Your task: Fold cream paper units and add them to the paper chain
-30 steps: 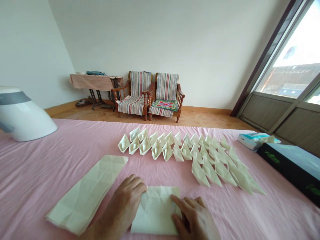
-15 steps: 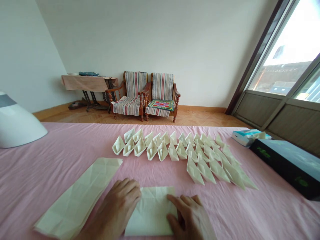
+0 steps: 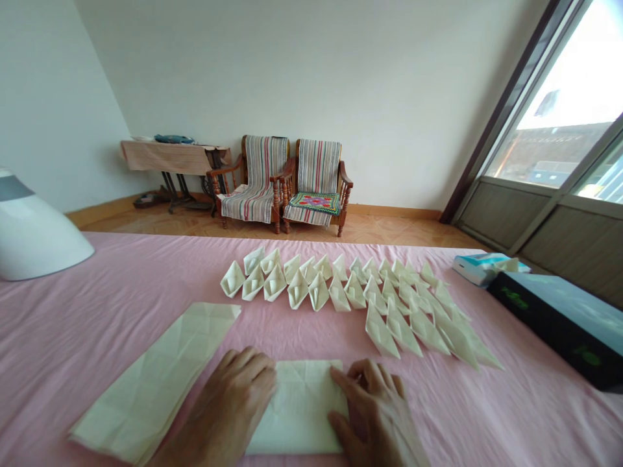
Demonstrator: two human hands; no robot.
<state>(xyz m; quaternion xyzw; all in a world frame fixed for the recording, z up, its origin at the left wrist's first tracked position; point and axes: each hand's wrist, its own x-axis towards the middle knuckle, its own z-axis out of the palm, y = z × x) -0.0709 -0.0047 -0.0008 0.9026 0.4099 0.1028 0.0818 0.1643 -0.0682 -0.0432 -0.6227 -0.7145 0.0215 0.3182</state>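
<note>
A folded sheet of pale cream paper [image 3: 304,405] lies flat on the table in front of me. My left hand [image 3: 238,389] curls over its left edge, with the fingertips hidden. At the right edge is my right hand [image 3: 372,405], its thumb and index finger gripping the paper and its other fingers bent. Left of my left hand lies a long stack of creased cream paper [image 3: 156,379]. Beyond both hands, several folded paper boats [image 3: 318,292] stand in rows that reach to the right.
A pink cloth [image 3: 146,272] covers the table. A white rounded object [image 3: 39,240] stands at the left. On the right are a black box [image 3: 549,331] and a blue-and-white pack [image 3: 479,267]. Two wooden armchairs [image 3: 345,178] stand by the wall beyond the table.
My right hand has shifted slightly forward along the paper's right edge, its knuckles bent higher. My left hand stays at the left edge. The view has moved a little.
</note>
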